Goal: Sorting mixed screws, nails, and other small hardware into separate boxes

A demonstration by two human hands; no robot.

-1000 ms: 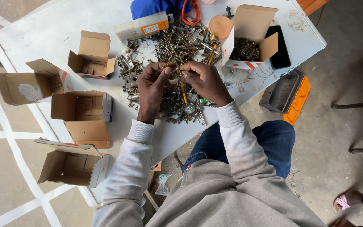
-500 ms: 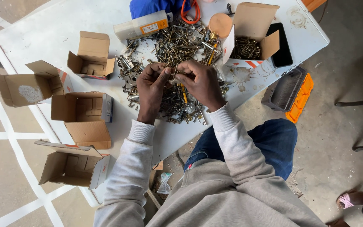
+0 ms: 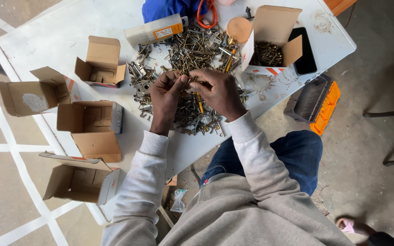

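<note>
Cardboard boxes (image 3: 90, 123) stand open along the table's (image 3: 33, 36) left side, flaps up, within reach. At centre the left hand (image 3: 166, 98) and right hand (image 3: 219, 91) meet above the pile of screws (image 3: 192, 50), fingertips pinched together on a few small screws. Further right, another open box (image 3: 270, 45) already holds screws.

Screw pile (image 3: 192, 50): bare metal, glinting, some pieces brassy.
Table (image 3: 46, 36): matt white, smooth, stained right of the pile.
Open boxes (image 3: 92, 120) left of the pile: plain brown cardboard, matt.
Sleeves (image 3: 251, 159): soft grey knit cloth.
Case (image 3: 318, 100) right of the table: dark and orange plastic.
</note>
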